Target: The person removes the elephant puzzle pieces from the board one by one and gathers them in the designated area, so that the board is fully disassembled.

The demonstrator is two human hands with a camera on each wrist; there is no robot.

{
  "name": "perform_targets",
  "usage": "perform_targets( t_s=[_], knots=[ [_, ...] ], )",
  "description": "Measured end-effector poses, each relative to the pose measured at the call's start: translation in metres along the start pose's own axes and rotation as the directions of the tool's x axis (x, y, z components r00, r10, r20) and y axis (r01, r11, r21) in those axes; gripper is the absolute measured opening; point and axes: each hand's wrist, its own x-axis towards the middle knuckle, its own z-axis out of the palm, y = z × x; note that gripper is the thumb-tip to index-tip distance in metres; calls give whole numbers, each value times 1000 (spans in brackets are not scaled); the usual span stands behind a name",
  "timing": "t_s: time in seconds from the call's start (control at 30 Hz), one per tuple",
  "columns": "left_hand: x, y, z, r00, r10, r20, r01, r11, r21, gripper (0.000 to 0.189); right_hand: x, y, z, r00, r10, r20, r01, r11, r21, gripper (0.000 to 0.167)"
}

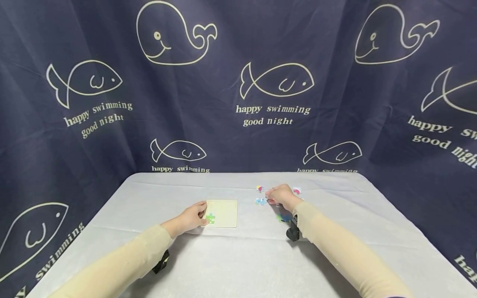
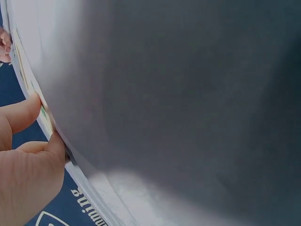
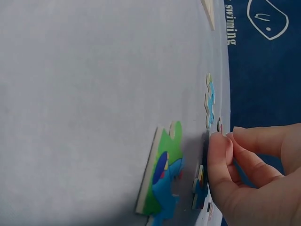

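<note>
My left hand [image 1: 191, 216] grips the left edge of a cream puzzle board [image 1: 223, 214]. In the left wrist view, the thumb and a finger pinch the rim of the board. A green jigsaw piece [image 1: 210, 218] lies in the board's lower left corner, close to the thumb. To the right, my right hand [image 1: 282, 196] is low over loose jigsaw pieces, its fingers bent and fingertips close together. Whether a piece is between them is hidden. A light-blue piece [image 1: 260, 201] lies just left of those fingertips; a green-and-blue piece [image 3: 164, 176] lies under the wrist.
A red-and-yellow piece [image 1: 260, 189] lies farther back, and a pink-and-white piece [image 1: 297, 190] lies beyond the right hand. A pale cloth covers the table [image 1: 238, 260]. Behind its far edge hangs a dark blue curtain [image 1: 223, 91] with fish and whale drawings.
</note>
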Motion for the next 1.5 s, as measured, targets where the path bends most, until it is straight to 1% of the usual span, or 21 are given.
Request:
perform_targets(
  t_s=[0.07,0.2,0.33,0.47,0.6,0.67,0.83,1.03,1.17,1.3,1.5],
  knots=[
    [1,-2,0,1000,7,7,-7,1000,-5,71,0,1,0,1000,0,8,0,1000,14,24],
    [3,-6,-1,999,30,24,-30,999,15,72,2,2,0,1000,4,17,-4,999,35,24],
    [4,-9,-2,998,42,50,-41,999,-21,74,2,0,1,1000,10,25,-11,999,51,25],
    [4,-10,-4,996,59,73,-54,997,-63,75,0,-4,1,999,22,40,-24,999,34,27],
    [1,-11,-6,994,59,90,-53,996,-67,80,-1,-6,1,998,32,48,-33,999,31,28],
    [0,-11,-7,995,50,89,-43,997,-70,83,-1,-6,1,998,33,54,-35,998,44,29],
    [-3,-8,-8,997,47,69,-42,997,-71,87,1,-6,2,998,30,57,-34,997,74,29],
    [-2,-10,-6,997,57,42,-56,998,-40,86,-2,-8,6,996,15,83,-26,992,127,29],
    [-1,-9,-6,998,55,29,-54,998,-40,86,-2,-9,12,995,6,98,-21,988,150,30],
    [-1,-9,-5,998,54,32,-53,997,-51,86,-2,-10,20,994,1,112,-20,986,166,30],
    [1,-9,-5,998,60,28,-59,998,-24,86,-5,-13,28,993,4,120,-24,986,166,30]
  ],
)
